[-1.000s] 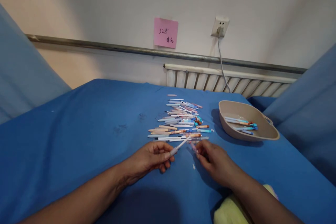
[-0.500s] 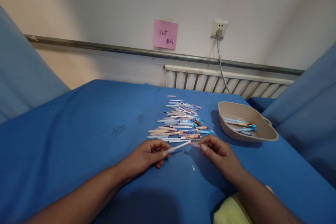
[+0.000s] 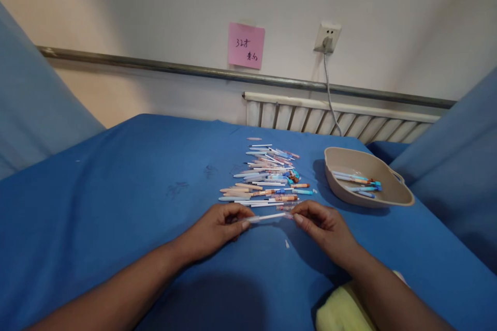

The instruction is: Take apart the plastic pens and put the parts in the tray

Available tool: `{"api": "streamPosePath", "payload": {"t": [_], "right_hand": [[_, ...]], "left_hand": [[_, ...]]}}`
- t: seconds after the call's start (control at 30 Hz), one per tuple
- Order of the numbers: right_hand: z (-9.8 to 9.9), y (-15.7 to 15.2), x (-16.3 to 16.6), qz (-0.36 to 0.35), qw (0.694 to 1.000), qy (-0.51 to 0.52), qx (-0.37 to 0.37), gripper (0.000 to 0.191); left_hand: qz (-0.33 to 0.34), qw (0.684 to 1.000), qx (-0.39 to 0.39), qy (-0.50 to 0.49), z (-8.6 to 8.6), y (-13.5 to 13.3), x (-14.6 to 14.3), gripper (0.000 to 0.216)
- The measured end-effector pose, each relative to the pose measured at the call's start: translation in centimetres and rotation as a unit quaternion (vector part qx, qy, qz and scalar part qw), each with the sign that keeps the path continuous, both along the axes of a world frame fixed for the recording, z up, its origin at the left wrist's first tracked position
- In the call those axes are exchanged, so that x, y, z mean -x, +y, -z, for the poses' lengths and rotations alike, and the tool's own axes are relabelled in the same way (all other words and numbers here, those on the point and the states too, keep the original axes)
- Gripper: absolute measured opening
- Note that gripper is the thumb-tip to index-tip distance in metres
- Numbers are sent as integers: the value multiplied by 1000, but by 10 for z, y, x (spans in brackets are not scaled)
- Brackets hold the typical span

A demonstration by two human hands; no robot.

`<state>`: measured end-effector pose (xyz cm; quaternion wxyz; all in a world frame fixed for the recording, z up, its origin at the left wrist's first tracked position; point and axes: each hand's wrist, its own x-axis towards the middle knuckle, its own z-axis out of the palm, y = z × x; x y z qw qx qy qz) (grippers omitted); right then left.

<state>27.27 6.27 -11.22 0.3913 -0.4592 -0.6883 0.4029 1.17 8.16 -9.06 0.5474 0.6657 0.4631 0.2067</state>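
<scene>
My left hand (image 3: 223,227) pinches the near end of a thin white pen refill (image 3: 267,216) just above the blue cloth. My right hand (image 3: 324,225) pinches a small clear pen part at the refill's other end, so the two pieces meet between my fingertips. Just beyond my hands lies a pile of pens and pen parts (image 3: 267,176) in blue, orange and white. A tiny white piece (image 3: 286,243) rests on the cloth between my wrists.
A beige tray (image 3: 392,199) holding several pens sits to the right on the blue-covered table (image 3: 116,207). A yellow cloth (image 3: 341,310) lies by my right forearm. Behind are a radiator (image 3: 341,119), a wall socket with cable, and a pink note.
My hands have drawn together and lowered; the refill in my left hand has swung from a tilt to nearly level, its tip now meeting the part in my right fingers.
</scene>
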Motion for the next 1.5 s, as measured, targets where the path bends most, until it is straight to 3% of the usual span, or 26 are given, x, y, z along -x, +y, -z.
{"api": "streamPosePath", "payload": {"t": [0.53,0.77,1.0,1.5], "right_hand": [[-7,-12,12,-65,991,-97,-61,14],[-8,-17,17,-47,990,-107,-78,14],[-12,-21,16,-56,987,-108,-108,14],[-11,-25,21,-52,996,-66,-43,13]], "left_hand": [[38,998,-44,-22,-4,-11,-8,20],[-4,999,10,-43,-3,-15,-12,23],[12,995,67,-74,-1,-15,-11,25],[1,996,22,-86,0,-22,-13,20]]}}
